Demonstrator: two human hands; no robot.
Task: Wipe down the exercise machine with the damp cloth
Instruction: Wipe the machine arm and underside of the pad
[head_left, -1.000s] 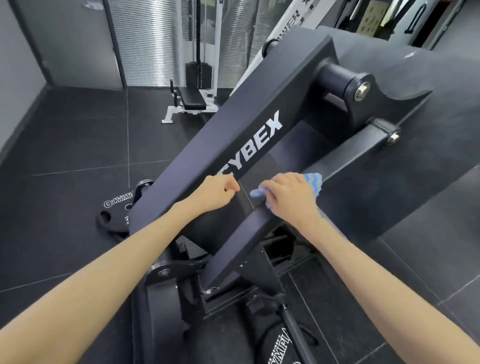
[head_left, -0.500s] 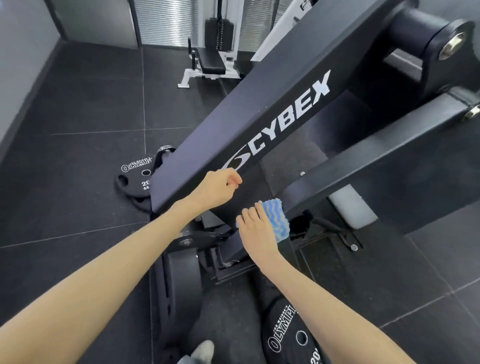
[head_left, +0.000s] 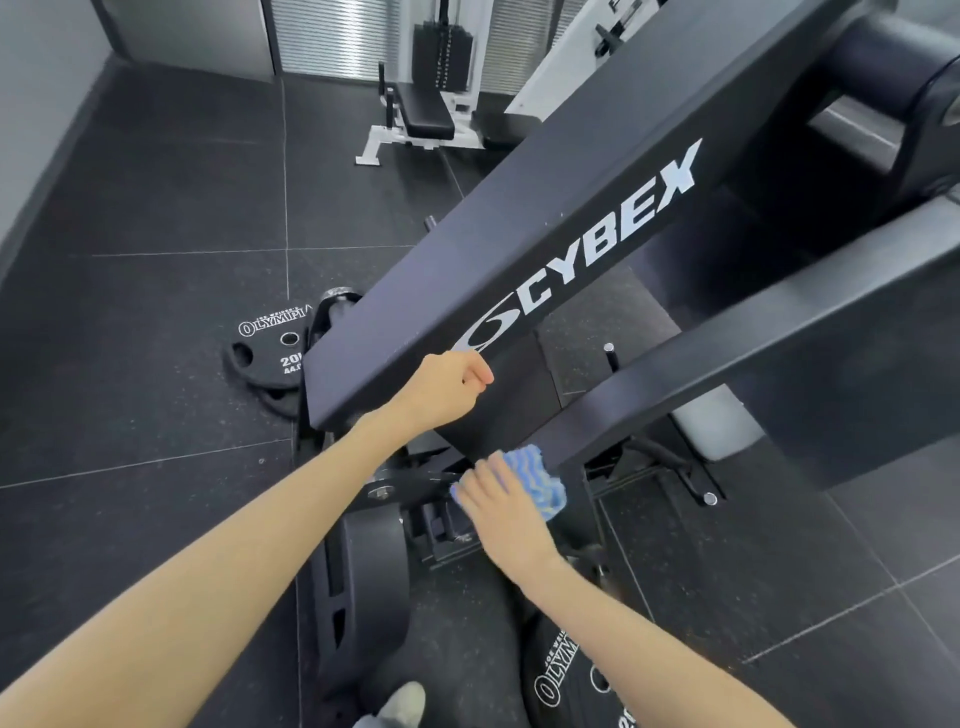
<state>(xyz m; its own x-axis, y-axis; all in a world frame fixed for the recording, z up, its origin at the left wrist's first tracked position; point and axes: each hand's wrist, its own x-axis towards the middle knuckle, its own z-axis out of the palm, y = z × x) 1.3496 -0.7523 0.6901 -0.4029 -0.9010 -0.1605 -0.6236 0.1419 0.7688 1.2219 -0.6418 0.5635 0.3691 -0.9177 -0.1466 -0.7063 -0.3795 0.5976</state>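
Observation:
A black exercise machine fills the middle: a broad slanted beam (head_left: 467, 249) with white lettering and a thinner bar (head_left: 753, 332) running below it to the right. My left hand (head_left: 447, 387) is curled round the lower edge of the broad beam near the logo. A blue-and-white striped cloth (head_left: 543, 480) lies against the low end of the thinner bar. My right hand (head_left: 498, 504) presses on the cloth with fingers fairly straight, covering its near part.
A black weight plate (head_left: 265, 353) lies on the floor left of the beam's foot; another plate (head_left: 566, 680) lies near my right forearm. A white bench machine (head_left: 421, 114) stands at the back. A shoe tip (head_left: 400, 704) shows at the bottom. Dark rubber floor tiles surround everything.
My right hand has slid the cloth down the thinner bar from its middle to its low end. My left hand has kept its grip on the broad beam. The camera tilted downward.

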